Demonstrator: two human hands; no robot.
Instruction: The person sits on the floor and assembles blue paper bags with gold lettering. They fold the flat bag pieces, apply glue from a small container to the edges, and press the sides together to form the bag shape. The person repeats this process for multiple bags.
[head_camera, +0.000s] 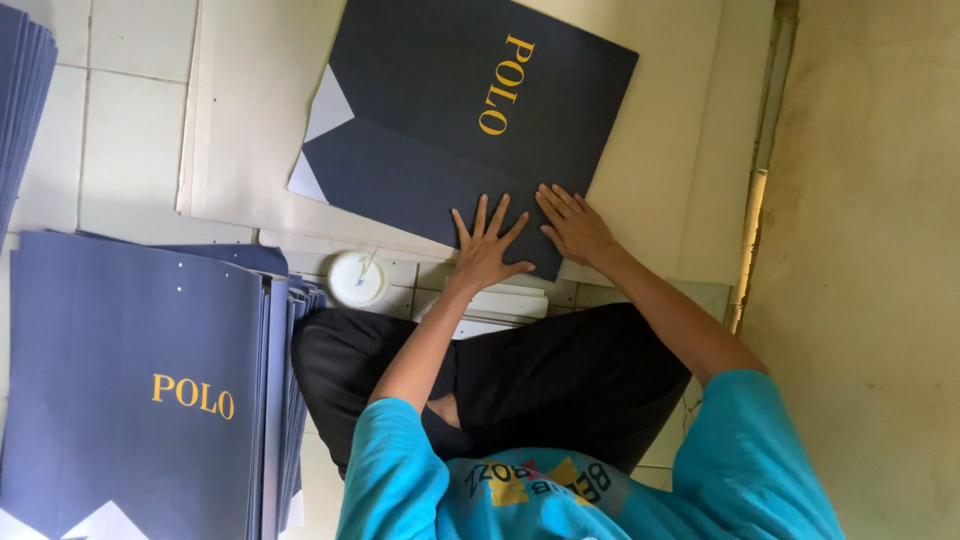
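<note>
Both hands, left hand (484, 250) and right hand (575, 225), lay flat with fingers spread, pressing the dark folded sheet (460, 120) on the floor. Uneven pressure could have skewed the crease. The glue pot (357, 278) at 8 o'clock risked being knocked.

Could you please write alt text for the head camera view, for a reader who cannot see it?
Both the left hand and right hand press flat on a dark folded card sheet lying on cream board. A stack of similar sheets and a small white round tub lie to the left.
</note>
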